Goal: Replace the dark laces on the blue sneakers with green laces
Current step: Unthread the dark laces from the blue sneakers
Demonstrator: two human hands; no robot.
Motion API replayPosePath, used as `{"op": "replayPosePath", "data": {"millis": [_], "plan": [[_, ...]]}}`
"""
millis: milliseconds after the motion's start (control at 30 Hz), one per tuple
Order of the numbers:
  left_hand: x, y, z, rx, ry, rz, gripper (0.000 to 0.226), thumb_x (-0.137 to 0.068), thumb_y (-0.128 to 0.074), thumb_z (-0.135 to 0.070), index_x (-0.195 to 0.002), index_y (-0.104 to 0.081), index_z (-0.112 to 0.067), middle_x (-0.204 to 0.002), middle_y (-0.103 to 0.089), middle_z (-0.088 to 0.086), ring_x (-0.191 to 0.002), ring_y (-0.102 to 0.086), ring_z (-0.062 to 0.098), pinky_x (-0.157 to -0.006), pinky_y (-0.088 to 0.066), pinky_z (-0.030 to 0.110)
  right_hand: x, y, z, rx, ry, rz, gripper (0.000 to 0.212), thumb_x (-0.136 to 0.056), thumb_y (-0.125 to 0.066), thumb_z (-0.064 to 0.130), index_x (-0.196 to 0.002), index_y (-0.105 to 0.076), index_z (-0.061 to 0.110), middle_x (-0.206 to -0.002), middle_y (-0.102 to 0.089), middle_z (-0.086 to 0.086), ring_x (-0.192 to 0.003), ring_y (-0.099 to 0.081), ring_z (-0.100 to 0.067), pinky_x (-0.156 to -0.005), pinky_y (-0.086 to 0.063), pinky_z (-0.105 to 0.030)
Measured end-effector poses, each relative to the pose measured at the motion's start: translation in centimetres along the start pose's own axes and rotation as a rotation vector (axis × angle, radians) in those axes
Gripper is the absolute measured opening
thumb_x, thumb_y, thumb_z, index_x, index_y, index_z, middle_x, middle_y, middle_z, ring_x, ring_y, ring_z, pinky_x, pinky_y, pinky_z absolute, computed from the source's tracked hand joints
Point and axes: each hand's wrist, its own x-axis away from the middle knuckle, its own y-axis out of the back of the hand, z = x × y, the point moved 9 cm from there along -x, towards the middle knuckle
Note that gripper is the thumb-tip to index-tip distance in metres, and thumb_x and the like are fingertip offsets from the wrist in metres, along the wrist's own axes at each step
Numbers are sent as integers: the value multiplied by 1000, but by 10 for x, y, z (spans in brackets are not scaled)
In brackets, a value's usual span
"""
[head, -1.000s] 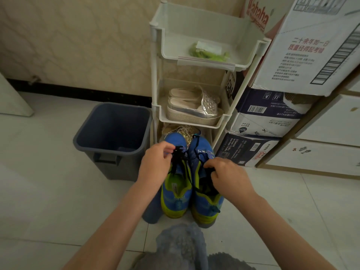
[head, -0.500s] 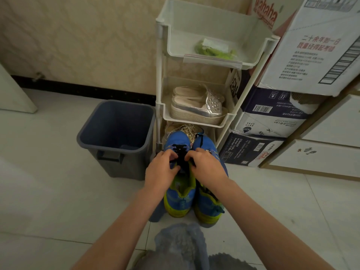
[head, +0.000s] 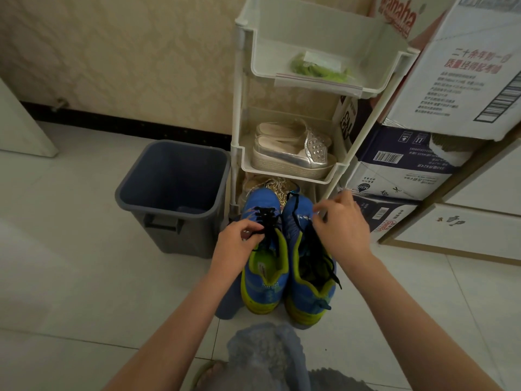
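Two blue sneakers with yellow-green trim stand side by side on the floor, toes toward the rack: the left sneaker [head: 263, 277] and the right sneaker [head: 308, 280]. The left one's dark lace [head: 267, 218] is still threaded near the toe. My left hand [head: 239, 244] pinches that lace at the shoe's left side. My right hand [head: 342, 224] is raised over the right sneaker and pinches a loose dark lace [head: 313, 244] that trails into the shoe. A clear bag of green laces [head: 320, 70] lies on the rack's top shelf.
A white three-tier rack [head: 239, 142] stands behind the sneakers, with silver shoes [head: 293, 153] on its middle shelf. A grey bin [head: 172, 193] sits to the left. Stacked cardboard boxes [head: 408, 170] are on the right. My knees [head: 267, 359] show at the bottom.
My right hand has left the left sneaker's lacing and moved up and right, drawing a dark lace with it. The left hand stays on the left sneaker.
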Motion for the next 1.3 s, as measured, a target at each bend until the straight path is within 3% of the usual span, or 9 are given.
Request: {"op": "replayPosePath", "data": {"millis": [233, 467, 633, 700, 800, 900, 1033, 1167, 1300], "plan": [[0, -7, 17, 371, 290, 47, 25, -95, -49, -12, -83, -69, -20, -84, -67, -4, -91, -61, 14, -81, -46, 28, 8, -65, 52, 39, 258, 320, 26, -85, -66, 23, -111, -63, 19, -109, -51, -2, -108, -44, -23, -84, -37, -29], [6, -14, 16, 533, 363, 114, 21, -95, -50, -12, -89, -70, -17, -84, -71, -4, -88, -65, 9, -68, -49, 20, 1, -95, 45, -60, 90, 388, 32, -97, -40, 25, -86, -67, 14, -103, -62, -6, -114, -43, -29, -96, -22, -36], [11, -13, 11, 515, 336, 177, 28, -99, -42, -26, -91, -69, -24, -89, -68, -5, -87, -62, 6, -77, -47, 20, 0, -97, 31, -397, -90, 415, 23, -91, -59, 37, -69, -65, 33, -101, -65, -3, -117, -41, -25, -101, -18, -34], [10, -12, 13, 525, 354, 161, 40, -102, -30, -32, -95, -67, -21, -94, -67, -6, -91, -59, 5, -81, -44, 21, 0, -93, 31, -641, -157, 430, 21, -91, -60, 32, -72, -68, 30, -96, -67, 0, -110, -50, -24, -104, -33, -30], [6, -8, 11, 358, 273, 140, 37, -103, -28, -21, -108, -64, -16, -105, -64, -1, -99, -59, 9, -80, -48, 19, -5, -67, 37, -1002, -211, 392, 23, -97, -52, 24, -78, -63, 17, -73, -55, 5, -70, -50, -8, -62, -42, -12], [1, -8, 6, 107, 120, 130, 33, -99, -45, -15, -130, -51, -22, -115, -59, 2, -110, -57, 15, -92, -43, 24, -18, -35, 40, -1128, -158, 243, 25, -99, -48, 22, -79, -60, 13, -66, -47, 3, -61, -40, -9, -59, -37, -18], [-5, -10, -6, -189, 15, 65, 27, -93, -58, -19, -120, -62, -17, -113, -53, 5, -97, -58, 15, -88, -42, 22, -37, 0, 47, -1397, -104, 106, 23, -100, -45, 19, -85, -59, 11, -74, -55, 0, -60, -46, -10, -59, -40, -21], [-11, -8, -2, -109, 91, 22, 20, -88, -65, -16, -106, -65, -7, -98, -51, 1, -86, -55, 12, -80, -40, 20, -52, 10, 41, -1401, -93, 34, 21, -100, -46, 17, -88, -64, 12, -80, -64, -3, -66, -58, -11, -65, -51, -23], [-15, -13, 3, 54, 187, 85, 18, -90, -63, -14, -104, -63, -3, -90, -61, 4, -90, -58, 18, -76, -42, 25, -46, -14, 25, -788, -117, 80, 25, -96, -44, 6, -107, -67, 11, -94, -67, -3, -65, -59, -1, -65, -53, -19]]}}
